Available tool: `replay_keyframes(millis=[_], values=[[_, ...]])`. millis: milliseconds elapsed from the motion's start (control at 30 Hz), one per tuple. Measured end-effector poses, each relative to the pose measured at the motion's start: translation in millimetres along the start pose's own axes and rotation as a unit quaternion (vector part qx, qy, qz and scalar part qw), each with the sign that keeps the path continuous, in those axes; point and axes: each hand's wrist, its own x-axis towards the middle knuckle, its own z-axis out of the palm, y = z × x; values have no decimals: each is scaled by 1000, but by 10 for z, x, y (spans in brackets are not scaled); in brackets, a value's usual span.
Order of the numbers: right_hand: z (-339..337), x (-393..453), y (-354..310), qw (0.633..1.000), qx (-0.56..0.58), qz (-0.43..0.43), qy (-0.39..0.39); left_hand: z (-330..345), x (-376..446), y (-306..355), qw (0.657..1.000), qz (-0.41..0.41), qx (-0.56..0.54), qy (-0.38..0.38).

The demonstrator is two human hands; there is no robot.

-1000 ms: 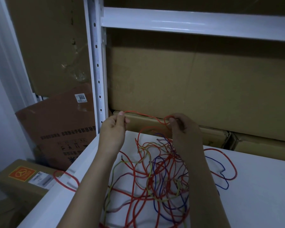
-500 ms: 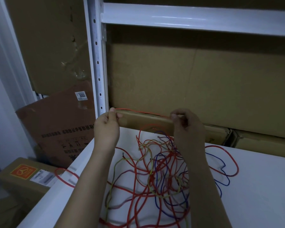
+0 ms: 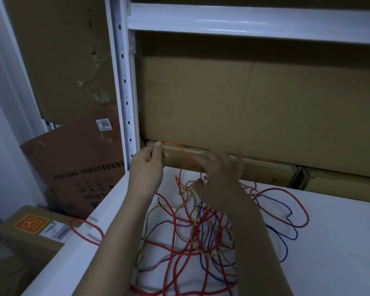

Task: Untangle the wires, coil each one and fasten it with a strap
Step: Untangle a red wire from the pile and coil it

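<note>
Pinching a thin red wire (image 3: 181, 151) at its end between thumb and fingertips, the left hand (image 3: 146, 165) held it up above the far left corner of the white tabletop (image 3: 340, 242). The right hand (image 3: 219, 175) was blurred; its fingers looked loosely spread beside the wire's loop, and whether they gripped it I could not tell. Below both wrists lay the tangled heap of red, blue and yellow-green wires (image 3: 201, 227), spread over the tabletop's left half, with 1 red loop (image 3: 84, 231) hanging over the left edge.

Pulling the raised strand hard would probably tighten the knots beneath rather than free it, and the overhanging loop could drag more wire off the edge. No strap was visible.

A white sticker (image 3: 104, 124) on the leaning brown cardboard box (image 3: 73, 163) read "3055"; the box's printed characters were upside down and unreadable. An orange label with a 3-pointed star in a ring (image 3: 31, 223) marked the lower box.
</note>
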Motion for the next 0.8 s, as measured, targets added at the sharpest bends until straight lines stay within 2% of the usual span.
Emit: replay_keyframes(millis=[133, 200, 267, 333, 433, 500, 533, 567, 633, 733, 800], values=[[48, 25, 17, 988, 151, -30, -6, 22, -19, 24, 1000, -5, -1, -21], [51, 29, 88, 982, 188, -20, 0, 27, -29, 55, 997, -38, -42, -59], [27, 37, 148, 980, 194, 18, 42, 21, -43, 103, 982, -80, -123, -120], [-2, 25, 182, 978, 170, 57, 104, 5, -54, 145, 944, -120, -244, -188], [7, -3, 189, 973, 138, 63, 171, -18, -72, 184, 844, -174, -425, -276], [49, 3, 178, 977, 125, 33, 170, -28, -77, 193, 782, -172, -514, -308], [76, 14, 168, 980, 125, 7, 153, -31, -74, 195, 765, -164, -543, -304], [100, 26, 147, 984, 129, -22, 124, -37, -65, 195, 763, -158, -558, -286], [136, 34, 60, 985, 145, -75, 54, -35, -43, 187, 792, -139, -545, -235], [159, 31, -45, 973, 200, -115, -11, 6, -37, 139, 887, -69, -418, -186], [147, 31, -49, 966, 228, -113, -36, 27, -47, 94, 934, -24, -319, -161]])
